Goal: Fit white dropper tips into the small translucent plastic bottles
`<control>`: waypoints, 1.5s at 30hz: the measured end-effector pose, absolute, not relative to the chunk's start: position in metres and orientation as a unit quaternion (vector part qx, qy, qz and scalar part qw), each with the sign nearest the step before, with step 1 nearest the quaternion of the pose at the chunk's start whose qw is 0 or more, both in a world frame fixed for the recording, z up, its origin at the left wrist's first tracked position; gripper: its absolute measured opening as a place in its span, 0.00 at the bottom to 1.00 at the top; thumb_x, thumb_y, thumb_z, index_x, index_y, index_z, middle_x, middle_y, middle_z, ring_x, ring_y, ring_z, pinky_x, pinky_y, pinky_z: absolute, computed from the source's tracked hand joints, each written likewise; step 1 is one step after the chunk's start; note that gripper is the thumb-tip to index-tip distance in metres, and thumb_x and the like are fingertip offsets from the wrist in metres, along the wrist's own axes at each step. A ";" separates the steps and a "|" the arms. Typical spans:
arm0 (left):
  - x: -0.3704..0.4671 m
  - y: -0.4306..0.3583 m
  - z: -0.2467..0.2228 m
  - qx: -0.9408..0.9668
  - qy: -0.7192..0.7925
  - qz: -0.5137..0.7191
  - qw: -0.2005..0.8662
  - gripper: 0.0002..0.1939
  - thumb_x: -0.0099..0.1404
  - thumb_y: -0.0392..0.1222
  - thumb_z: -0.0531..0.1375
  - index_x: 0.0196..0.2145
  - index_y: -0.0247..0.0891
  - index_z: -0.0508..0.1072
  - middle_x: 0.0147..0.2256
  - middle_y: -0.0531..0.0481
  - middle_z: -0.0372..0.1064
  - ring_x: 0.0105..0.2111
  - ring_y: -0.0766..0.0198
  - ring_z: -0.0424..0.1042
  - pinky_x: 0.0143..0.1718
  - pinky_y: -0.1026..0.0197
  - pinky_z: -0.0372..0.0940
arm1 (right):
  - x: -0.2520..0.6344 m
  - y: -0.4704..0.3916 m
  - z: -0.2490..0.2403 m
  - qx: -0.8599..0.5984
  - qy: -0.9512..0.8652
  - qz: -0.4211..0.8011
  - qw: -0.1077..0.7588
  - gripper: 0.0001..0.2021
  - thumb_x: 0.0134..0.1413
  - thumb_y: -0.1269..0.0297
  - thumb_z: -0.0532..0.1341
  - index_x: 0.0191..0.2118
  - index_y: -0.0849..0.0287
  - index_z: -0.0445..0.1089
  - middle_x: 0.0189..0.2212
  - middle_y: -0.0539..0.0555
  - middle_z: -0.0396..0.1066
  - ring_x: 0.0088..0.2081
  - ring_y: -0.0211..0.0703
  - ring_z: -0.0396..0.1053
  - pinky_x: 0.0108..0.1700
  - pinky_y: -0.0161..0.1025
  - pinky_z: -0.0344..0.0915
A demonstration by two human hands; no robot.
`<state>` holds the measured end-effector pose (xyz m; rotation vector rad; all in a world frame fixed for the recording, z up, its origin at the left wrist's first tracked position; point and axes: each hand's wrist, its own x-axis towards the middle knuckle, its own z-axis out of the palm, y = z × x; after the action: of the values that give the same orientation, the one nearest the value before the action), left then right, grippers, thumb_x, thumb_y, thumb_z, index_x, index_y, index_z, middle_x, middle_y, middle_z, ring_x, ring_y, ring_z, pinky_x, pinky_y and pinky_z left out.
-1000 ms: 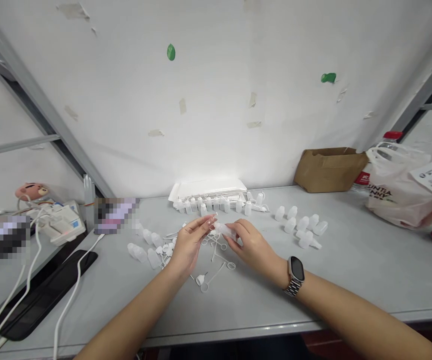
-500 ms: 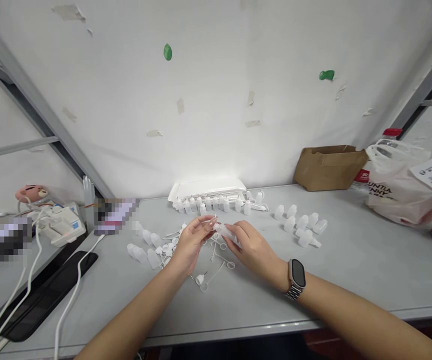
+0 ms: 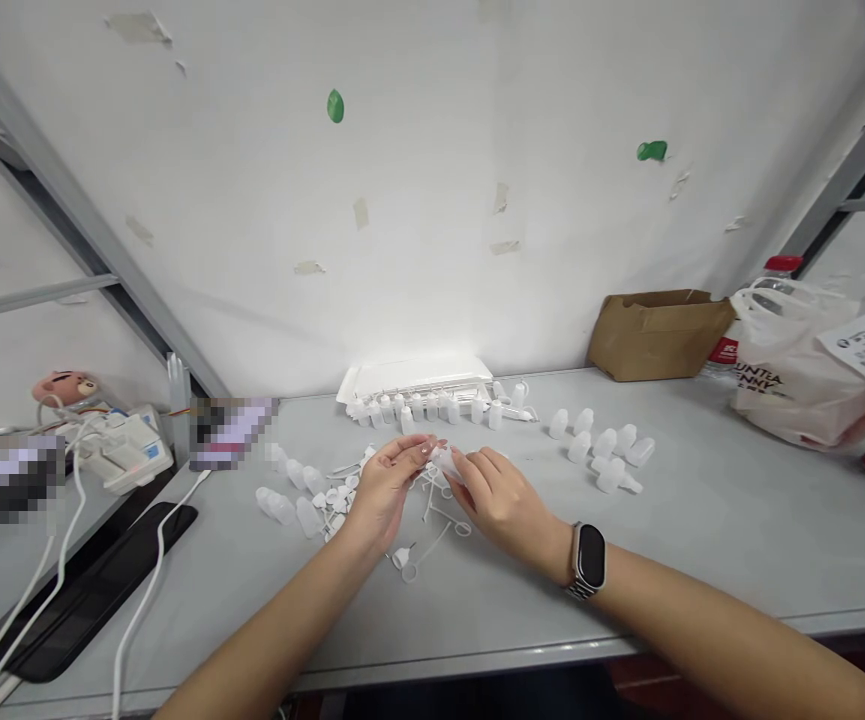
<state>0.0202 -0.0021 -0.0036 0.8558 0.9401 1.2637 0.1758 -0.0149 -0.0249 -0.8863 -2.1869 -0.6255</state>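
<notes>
A small translucent squeeze bottle (image 3: 447, 462) is tilted between my hands, its body in the closed fingers of my right hand (image 3: 507, 502). My left hand (image 3: 385, 485) pinches the white cap at the bottle's neck; the fingertips mostly cover it. Below them lie loose white caps with ring-ended straps (image 3: 426, 568), one with a thin metal needle tip (image 3: 401, 557). A heap of similar white caps (image 3: 336, 500) lies by my left wrist. Behind my hands stands a row of bottles with needle caps fitted (image 3: 417, 405).
Open bottles without caps stand at right (image 3: 604, 443) and left (image 3: 276, 507). A white tray (image 3: 417, 375) sits against the wall. Further right are a cardboard box (image 3: 661, 338) and a plastic bag (image 3: 792, 375). A black phone-like slab (image 3: 109, 590) and white cables (image 3: 151, 590) lie at left.
My right fingers have shifted up and left along the bottle, towards its neck. My left fingertips now cover more of the cap, and the hands are closer together.
</notes>
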 end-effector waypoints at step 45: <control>0.031 -0.010 -0.003 0.321 0.331 0.589 0.664 0.09 0.52 0.36 0.65 0.34 0.35 0.74 0.38 0.46 0.74 0.45 0.63 0.69 0.49 0.62 0.59 | 0.168 -0.015 -0.022 -0.323 -0.812 -0.182 0.451 0.08 0.57 0.71 0.53 0.41 0.70 0.65 0.22 0.57 0.67 0.25 0.42 0.61 0.27 0.39 0.63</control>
<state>0.0307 -0.0104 -0.0035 0.7249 0.7475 1.3305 0.1683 -0.0149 -0.0220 -0.7983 -2.0075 -0.4506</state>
